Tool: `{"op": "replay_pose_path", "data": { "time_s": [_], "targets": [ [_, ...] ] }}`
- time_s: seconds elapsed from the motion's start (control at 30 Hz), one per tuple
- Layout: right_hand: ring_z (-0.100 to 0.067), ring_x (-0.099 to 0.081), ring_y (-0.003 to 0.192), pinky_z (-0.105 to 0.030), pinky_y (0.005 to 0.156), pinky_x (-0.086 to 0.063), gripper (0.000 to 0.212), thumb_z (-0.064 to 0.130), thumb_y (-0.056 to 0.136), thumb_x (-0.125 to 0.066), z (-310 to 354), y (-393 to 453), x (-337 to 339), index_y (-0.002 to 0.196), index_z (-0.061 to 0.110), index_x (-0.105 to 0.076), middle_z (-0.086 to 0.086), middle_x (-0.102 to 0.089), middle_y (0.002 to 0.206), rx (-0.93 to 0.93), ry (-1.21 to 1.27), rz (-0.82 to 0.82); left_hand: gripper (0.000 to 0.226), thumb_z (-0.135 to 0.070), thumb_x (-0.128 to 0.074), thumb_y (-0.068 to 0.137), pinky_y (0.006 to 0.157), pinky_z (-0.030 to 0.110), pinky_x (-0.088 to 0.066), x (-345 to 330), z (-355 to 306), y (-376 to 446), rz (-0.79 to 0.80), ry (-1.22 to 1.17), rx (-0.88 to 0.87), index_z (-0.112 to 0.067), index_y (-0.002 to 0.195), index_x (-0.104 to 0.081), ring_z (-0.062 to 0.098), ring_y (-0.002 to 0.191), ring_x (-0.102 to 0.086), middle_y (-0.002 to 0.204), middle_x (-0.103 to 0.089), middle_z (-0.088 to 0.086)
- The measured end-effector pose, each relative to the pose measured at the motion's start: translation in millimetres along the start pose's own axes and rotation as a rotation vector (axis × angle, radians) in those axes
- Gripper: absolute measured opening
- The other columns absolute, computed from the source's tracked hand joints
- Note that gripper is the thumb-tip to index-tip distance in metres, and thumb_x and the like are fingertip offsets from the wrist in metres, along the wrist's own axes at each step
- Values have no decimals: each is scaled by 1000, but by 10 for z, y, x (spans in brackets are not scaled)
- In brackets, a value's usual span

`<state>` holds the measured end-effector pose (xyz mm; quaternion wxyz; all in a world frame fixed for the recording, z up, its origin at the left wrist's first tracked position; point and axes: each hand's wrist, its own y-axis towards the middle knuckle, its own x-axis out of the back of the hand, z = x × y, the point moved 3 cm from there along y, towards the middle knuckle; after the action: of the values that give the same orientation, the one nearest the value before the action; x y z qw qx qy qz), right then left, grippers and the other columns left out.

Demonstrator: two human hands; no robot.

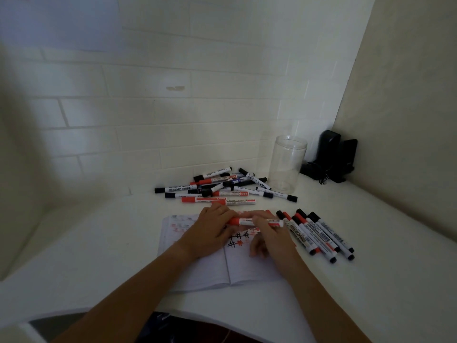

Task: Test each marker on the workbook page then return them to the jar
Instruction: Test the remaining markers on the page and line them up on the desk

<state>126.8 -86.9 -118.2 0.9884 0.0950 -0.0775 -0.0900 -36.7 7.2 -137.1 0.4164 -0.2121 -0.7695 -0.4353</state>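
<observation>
Open workbook [202,271] on white desk [371,256], hash marks on page. Above it left hand [210,231] and right hand [268,233] each grip one red marker [254,222], held level. Tested row [319,233] just right; loose pile [222,188] behind; clear jar [286,164] upright beyond.

Red-capped white marker [256,222], black and red hash marks on white workbook [197,273], red, black and blue markers in pile [222,186], clear jar [286,164], white brick-patterned wall [173,107], black device [333,157]
</observation>
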Motion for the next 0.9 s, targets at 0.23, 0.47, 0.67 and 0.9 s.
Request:
{"op": "replay_pose_path", "data": {
  "time_s": [0.23,0.47,0.67,0.9],
  "targets": [
    [-18,-52,52,-27,45,-37,19,34,100,-62,-27,39,101,104,16,-61,-5,-66,76,-62,167,-209,26,-34,-46,105,82,25,-42,68,-54,-1,-78,-56,-28,-21,123,-59,7,93,-48,104,-59,-6],
    [-2,-57,64,-15,59,-40,19,27,105,-53,-187,86,-85,93,25,-68,10,-62,71,160,-602,30,43,-59,-52,96,74,18,-45,87,-90,-17,5,-185,18,-32,128,-61,3,84,-52,97,-50,-13],
    [-5,-56,67,-23,60,-39,14,27,103,-51,-193,86,-126,94,34,-59,9,-62,72,207,-665,82,25,-39,-58,97,73,17,-41,34,-53,5,-31,-228,-40,-17,104,-68,1,83,-47,95,-45,-11],
    [-5,-52,55,-18,52,-34,4,19,102,-53,-177,72,-148,102,22,-56,4,-56,63,209,-563,52,23,-29,-49,102,66,30,-45,10,-63,-17,-18,-150,-68,-10,92,-56,13,76,-47,106,-43,-4]
  ]
}}
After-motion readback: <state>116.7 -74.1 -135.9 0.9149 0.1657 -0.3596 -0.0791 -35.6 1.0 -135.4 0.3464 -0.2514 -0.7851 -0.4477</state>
